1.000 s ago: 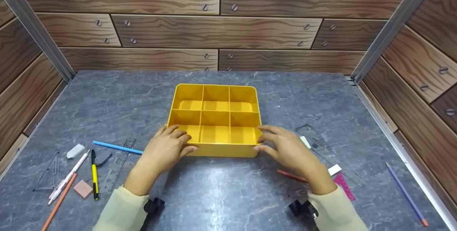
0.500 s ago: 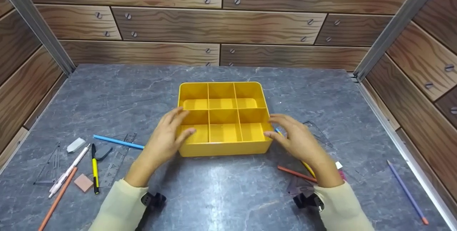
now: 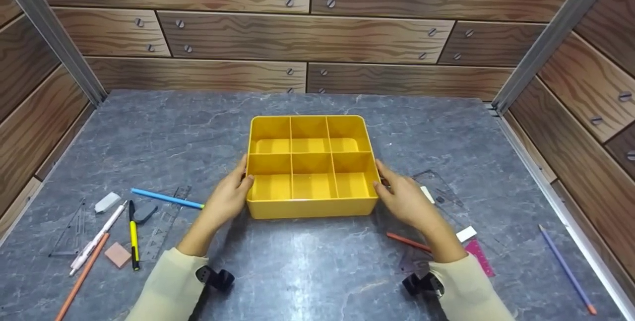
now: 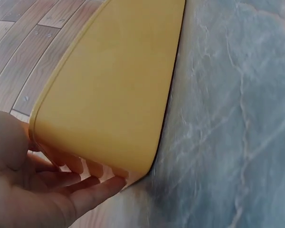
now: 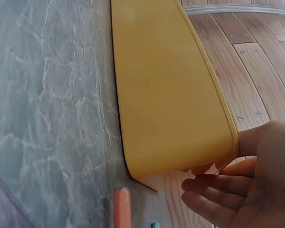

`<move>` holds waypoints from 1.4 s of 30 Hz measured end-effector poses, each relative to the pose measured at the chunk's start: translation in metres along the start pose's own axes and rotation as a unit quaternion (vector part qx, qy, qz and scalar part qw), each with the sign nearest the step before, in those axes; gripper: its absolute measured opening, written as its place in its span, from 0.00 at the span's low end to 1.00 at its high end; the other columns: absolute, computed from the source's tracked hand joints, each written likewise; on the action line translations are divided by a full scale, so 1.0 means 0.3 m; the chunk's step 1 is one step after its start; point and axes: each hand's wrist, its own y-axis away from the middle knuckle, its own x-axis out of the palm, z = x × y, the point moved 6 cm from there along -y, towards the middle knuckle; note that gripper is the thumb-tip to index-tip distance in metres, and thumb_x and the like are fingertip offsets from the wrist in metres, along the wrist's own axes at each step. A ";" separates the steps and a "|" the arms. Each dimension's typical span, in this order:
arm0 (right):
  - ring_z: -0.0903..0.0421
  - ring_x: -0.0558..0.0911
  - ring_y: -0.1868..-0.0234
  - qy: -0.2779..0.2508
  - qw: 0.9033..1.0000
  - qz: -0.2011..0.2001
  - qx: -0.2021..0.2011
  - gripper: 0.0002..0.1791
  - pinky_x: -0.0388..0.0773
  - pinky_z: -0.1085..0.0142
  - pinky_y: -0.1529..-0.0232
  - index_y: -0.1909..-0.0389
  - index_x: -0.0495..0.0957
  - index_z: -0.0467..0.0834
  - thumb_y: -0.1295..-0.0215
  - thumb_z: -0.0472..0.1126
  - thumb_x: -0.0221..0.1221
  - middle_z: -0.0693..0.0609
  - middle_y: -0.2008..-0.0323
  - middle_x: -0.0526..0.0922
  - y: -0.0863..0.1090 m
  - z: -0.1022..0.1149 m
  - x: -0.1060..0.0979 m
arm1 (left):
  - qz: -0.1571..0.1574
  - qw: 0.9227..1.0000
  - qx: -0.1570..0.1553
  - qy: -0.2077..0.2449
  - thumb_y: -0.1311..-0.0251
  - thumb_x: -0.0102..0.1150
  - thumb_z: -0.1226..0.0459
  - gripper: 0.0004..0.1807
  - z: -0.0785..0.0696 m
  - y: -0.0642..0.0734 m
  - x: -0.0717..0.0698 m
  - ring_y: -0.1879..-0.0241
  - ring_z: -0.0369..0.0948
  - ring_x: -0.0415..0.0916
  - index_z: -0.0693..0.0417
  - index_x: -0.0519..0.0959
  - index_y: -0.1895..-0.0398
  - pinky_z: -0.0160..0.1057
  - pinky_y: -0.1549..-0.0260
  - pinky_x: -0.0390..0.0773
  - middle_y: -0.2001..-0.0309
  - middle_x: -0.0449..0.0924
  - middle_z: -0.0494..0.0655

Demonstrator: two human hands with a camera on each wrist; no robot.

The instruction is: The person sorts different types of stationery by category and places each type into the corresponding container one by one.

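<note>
A yellow organizer box (image 3: 312, 209), divided into several compartments with nothing in them, sits on the grey marbled table. My left hand (image 3: 229, 194) holds its left side, thumb at the rim and fingers along the outside wall. In the left wrist view those fingers (image 4: 97, 192) lie against the box's end. On the opposite side my right hand (image 3: 407, 199) holds the box likewise, its thumb at the rim. The right wrist view shows some right fingers (image 5: 213, 199) loosely bent beside the wall. The inner sides of both thumbs are hidden.
Left lie a blue pencil (image 3: 166, 198), clear ruler (image 3: 163, 226), yellow-black pen (image 3: 134, 241), white pen (image 3: 99, 236), orange pencil (image 3: 82, 279), pink eraser (image 3: 118, 255) and set square (image 3: 67, 231). Right: red pencil (image 3: 408, 241), white eraser (image 3: 466, 234), pink ruler (image 3: 479, 257), purple pencil (image 3: 565, 269).
Both hands leave the front corners, spread apart, then close in on the box's sides. The box appears slightly farther right in the view than a second ago; the camera view has also shifted.
</note>
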 end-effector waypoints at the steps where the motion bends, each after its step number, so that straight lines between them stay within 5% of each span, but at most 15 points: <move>1: 0.40 0.78 0.44 0.001 1.000 -0.002 0.000 0.31 0.73 0.45 0.42 0.28 0.59 0.34 0.28 0.39 0.53 0.33 0.41 0.75 0.004 -0.001 0.000 | 0.001 1.000 0.001 0.000 0.24 0.40 0.65 0.32 0.002 0.001 0.004 0.31 0.57 0.57 0.63 0.44 0.23 0.55 0.32 0.58 0.28 0.54 0.65; 16: 0.41 0.81 0.48 -0.056 0.998 0.008 0.005 0.34 0.78 0.49 0.47 0.26 0.54 0.35 0.30 0.34 0.52 0.31 0.40 0.73 0.102 0.002 0.018 | 0.016 1.000 -0.001 0.009 0.25 0.41 0.63 0.31 0.014 0.053 0.040 0.30 0.52 0.58 0.56 0.47 0.22 0.53 0.33 0.60 0.27 0.55 0.59; 34: 0.40 0.75 0.41 -0.124 0.989 0.065 0.041 0.35 0.81 0.55 0.50 0.24 0.51 0.43 0.27 0.40 0.54 0.37 0.29 0.61 0.167 0.003 0.004 | -0.008 1.000 0.009 -0.008 0.28 0.45 0.67 0.32 -0.024 0.140 0.044 0.32 0.56 0.61 0.59 0.51 0.23 0.57 0.33 0.59 0.31 0.62 0.64; 38: 0.37 0.66 0.33 -0.189 0.978 0.059 0.063 0.41 0.73 0.50 0.41 0.23 0.48 0.43 0.29 0.49 0.58 0.38 0.27 0.56 0.139 -0.007 0.011 | -0.004 1.000 0.005 -0.002 0.27 0.45 0.67 0.32 -0.027 0.151 0.037 0.33 0.55 0.61 0.59 0.50 0.23 0.56 0.34 0.60 0.30 0.61 0.63; 42: 0.41 0.56 0.27 -0.304 0.947 0.049 0.091 0.44 0.58 0.49 0.31 0.23 0.45 0.40 0.29 0.49 0.57 0.38 0.26 0.52 0.111 -0.027 0.035 | 0.002 1.000 0.006 -0.004 0.28 0.45 0.67 0.32 -0.034 0.157 0.036 0.33 0.56 0.63 0.60 0.50 0.23 0.56 0.35 0.62 0.31 0.62 0.65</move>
